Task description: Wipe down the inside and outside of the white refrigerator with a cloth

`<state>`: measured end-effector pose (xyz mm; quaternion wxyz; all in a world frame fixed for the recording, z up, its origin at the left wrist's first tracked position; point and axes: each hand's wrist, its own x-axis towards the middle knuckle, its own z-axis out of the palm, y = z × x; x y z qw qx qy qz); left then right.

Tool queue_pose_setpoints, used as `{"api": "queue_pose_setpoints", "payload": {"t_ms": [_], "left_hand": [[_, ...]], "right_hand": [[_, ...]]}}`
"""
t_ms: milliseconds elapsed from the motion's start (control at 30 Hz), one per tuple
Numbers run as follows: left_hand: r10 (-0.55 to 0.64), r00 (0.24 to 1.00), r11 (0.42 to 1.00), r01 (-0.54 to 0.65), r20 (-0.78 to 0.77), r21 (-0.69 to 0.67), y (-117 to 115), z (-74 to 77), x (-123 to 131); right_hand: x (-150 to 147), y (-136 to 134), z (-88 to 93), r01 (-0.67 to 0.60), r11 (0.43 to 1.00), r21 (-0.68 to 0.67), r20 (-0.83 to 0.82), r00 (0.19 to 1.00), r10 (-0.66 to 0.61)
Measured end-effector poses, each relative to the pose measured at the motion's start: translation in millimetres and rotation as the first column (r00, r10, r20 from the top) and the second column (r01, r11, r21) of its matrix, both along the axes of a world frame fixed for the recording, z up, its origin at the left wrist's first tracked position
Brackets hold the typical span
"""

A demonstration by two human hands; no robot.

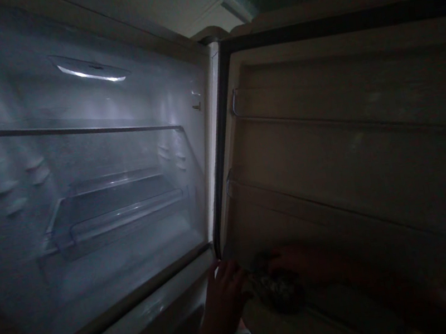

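I look into an open freezer compartment point(80, 172) in dim light, with its door point(352, 158) swung out to the right. Both hands are low at the foot of the door's inner side. My left hand point(226, 296) and my right hand point(301, 264) close around a dark crumpled bundle point(278, 289), a cloth or bag I cannot make out clearly, pressed against the door's bottom shelf. The fingers of both hands curl onto it.
Inside the freezer a clear plastic tray point(115, 212) sits on the floor under a wire shelf edge point(68, 129), and a lamp point(92, 72) glows on the ceiling. Two rails point(325, 117) cross the door's inner panel. Cabinets show above.
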<state>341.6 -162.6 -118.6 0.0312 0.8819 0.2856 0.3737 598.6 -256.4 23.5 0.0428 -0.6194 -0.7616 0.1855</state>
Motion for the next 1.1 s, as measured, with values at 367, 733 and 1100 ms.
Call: {"api": "queue_pose_setpoints", "payload": {"t_ms": [367, 733, 1100], "left_hand": [[-0.086, 0.996, 0.996, 0.087, -0.027, 0.001, 6.9, -2.9, 14.2], [-0.027, 0.906, 0.930, 0.178, 0.423, -0.321, 31.6, -30.7, 20.3], [-0.023, 0.953, 0.971, 0.092, 0.303, -0.219, 33.3, -29.0, 15.2]], "right_hand": [[-57.5, 78.5, -46.5, 0.061, 0.965, 0.255, -0.181, 0.983, -0.014], [-3.8, 46.6, -30.6, -0.067, 0.986, -0.153, -0.392, 0.920, 0.002], [5.9, 43.6, -31.6, -0.086, 0.977, -0.197, -0.339, 0.941, 0.015]]}}
